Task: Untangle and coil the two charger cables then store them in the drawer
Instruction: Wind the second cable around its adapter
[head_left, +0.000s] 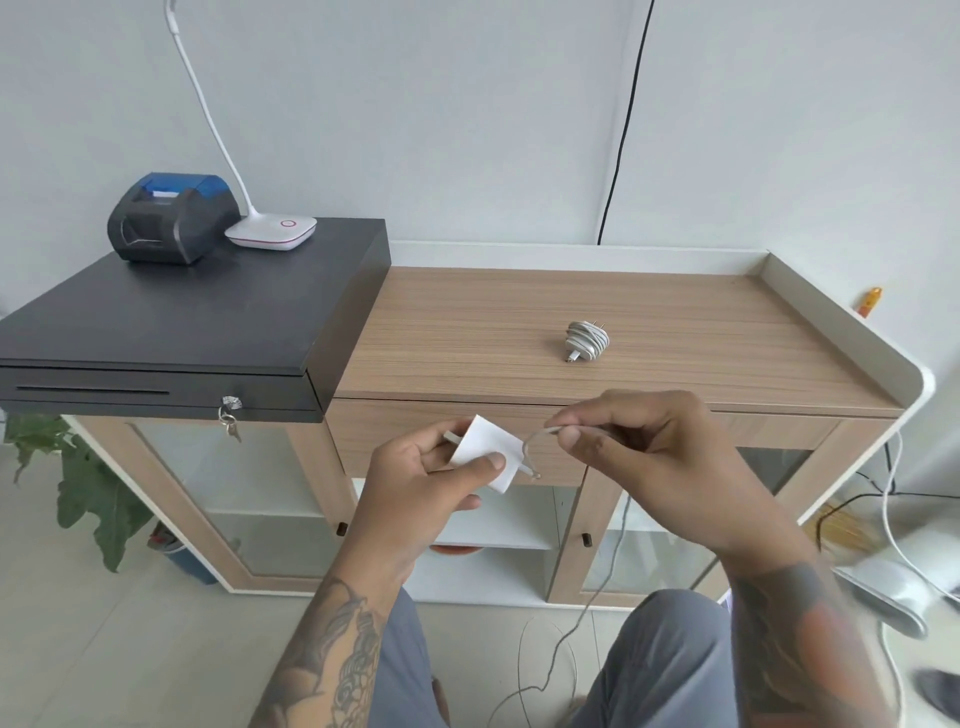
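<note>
My left hand (426, 480) grips a white charger plug (488, 449) in front of the wooden cabinet's drawer front (779, 431). Its thin white cable (532, 447) arcs from the plug to my right hand (639, 457), which pinches it between thumb and fingers. The rest of that cable (571, 634) hangs down between my knees to the floor. A second white charger (586, 340), its cable wound tightly around the plug, lies on the wooden cabinet top (467, 322). The drawer is closed.
A black cash drawer (182, 332) with keys in its lock sits on the left of the cabinet, carrying a receipt printer (169, 218) and a white lamp base (271, 232). A black cord runs down the wall. More cords and a white appliance lie on the floor at right.
</note>
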